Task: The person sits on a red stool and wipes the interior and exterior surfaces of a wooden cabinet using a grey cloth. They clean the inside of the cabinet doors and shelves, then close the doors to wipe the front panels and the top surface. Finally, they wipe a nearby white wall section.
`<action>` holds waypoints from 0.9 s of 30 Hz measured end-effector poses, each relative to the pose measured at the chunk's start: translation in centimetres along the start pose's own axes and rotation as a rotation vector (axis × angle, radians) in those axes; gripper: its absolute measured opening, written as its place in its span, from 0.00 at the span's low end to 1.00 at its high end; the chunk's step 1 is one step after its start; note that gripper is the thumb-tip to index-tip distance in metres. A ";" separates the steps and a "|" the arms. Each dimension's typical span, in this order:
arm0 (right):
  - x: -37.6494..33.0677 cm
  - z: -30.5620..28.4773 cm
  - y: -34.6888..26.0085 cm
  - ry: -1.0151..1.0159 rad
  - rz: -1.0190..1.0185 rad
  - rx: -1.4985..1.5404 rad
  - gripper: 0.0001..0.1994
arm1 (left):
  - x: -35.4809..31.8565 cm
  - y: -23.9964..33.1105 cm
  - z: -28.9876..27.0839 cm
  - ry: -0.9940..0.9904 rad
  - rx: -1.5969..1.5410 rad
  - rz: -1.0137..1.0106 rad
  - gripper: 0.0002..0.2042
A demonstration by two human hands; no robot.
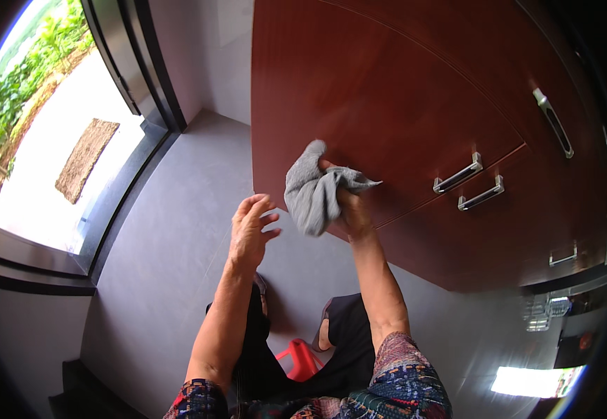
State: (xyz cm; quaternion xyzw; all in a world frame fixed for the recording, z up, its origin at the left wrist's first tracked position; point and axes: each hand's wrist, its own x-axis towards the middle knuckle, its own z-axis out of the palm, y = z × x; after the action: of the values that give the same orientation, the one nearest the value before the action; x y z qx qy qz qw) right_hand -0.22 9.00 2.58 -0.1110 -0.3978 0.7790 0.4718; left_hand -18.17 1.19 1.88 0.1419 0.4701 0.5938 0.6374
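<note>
A crumpled grey cloth (310, 199) is bunched in my right hand (353, 213), whose fingers are mostly hidden behind its folds. The cloth is in front of the lower left part of a dark red-brown wooden cabinet (380, 91); whether it touches the surface I cannot tell. My left hand (249, 227) hangs in the air just left of the cloth, its fingers loosely bent and apart, with nothing in them. Two metal bar handles, an upper one (458, 174) and a lower one (481, 193), sit on the cabinet right of my right hand.
Grey floor (170, 195) spreads below the cabinet. At the left, a dark-framed doorway (132, 181) opens onto bright ground with a brown mat (87, 160) and green plants. A red stool (303, 359) shows between my legs. Another handle (553, 124) is at the far right.
</note>
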 end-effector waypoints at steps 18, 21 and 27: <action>-6.9 2.2 -7.9 0.303 -0.059 -0.218 0.28 | 1.4 -1.3 1.9 -0.389 -0.697 -0.066 0.16; -7.1 3.2 -8.3 0.633 -0.116 -0.808 0.22 | 0.9 -1.2 2.6 -0.337 -0.674 -0.042 0.17; -4.0 6.1 -4.6 0.317 -0.126 -1.337 0.19 | 0.1 -0.8 3.6 -0.392 -0.614 -0.052 0.18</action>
State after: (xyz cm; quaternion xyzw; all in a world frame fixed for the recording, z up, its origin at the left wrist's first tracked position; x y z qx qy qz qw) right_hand 1.57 3.65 9.13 -0.4673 -0.7247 0.3121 0.3988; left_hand -14.92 2.44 3.13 0.0429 0.1424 0.6524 0.7431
